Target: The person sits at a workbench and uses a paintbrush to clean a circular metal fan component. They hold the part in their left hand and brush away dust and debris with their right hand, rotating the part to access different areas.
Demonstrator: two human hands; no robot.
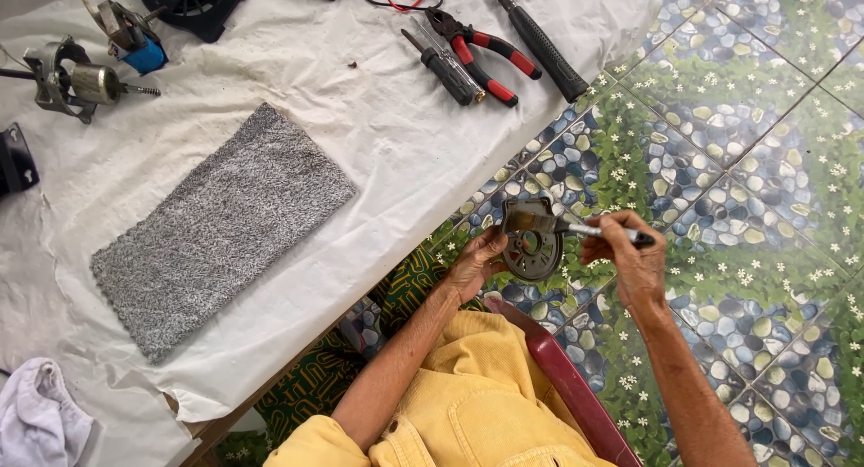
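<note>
Round dark metal cover [531,244], flat disc with a centre hole, ribs and small openings, dusty brown at its top edge. It is held in the air past the table edge, over the tiled floor [747,143]. Left hand [475,262] grips its left rim, fingers curled on it. Right hand [632,255] is closed around a brush [576,228] with a pale handle; bristle end rests on the cover's upper part. Yellow shirt [468,404] and red chair [567,377] below. Table under white cloth [297,62] carries a grey mat [220,229], red-handled pliers [481,49], screwdriver [445,64], black-handled tool [540,40], motor parts [76,80] at far left.
</note>
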